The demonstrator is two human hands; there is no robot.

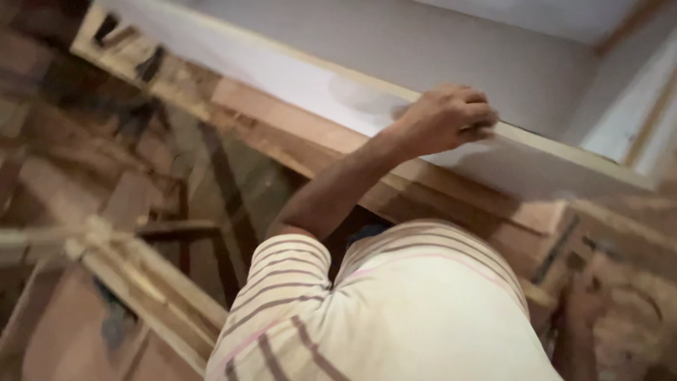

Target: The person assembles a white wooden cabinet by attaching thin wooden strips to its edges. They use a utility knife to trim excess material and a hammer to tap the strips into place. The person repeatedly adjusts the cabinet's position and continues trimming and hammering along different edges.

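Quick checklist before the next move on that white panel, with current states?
1. Hand gripping the white panel at its edge: ok, fingers curled over it.
2. Second hand on the panel: cannot tell, none shows.
3. Panel seated against the wooden frame: cannot tell, blurred.
4. Striped-shirt person standing clear of the panel: not ok, bent close below it.
5. Footing: cannot tell, hidden.

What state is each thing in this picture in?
left hand, shut, fingers curled over the panel's upper edge.
white panel, standing on edge, gripped along its rim.
wooden planks, lying alongside the panel, untouched.
wooden strips, bundled, seemingly tied at one end; blurred.
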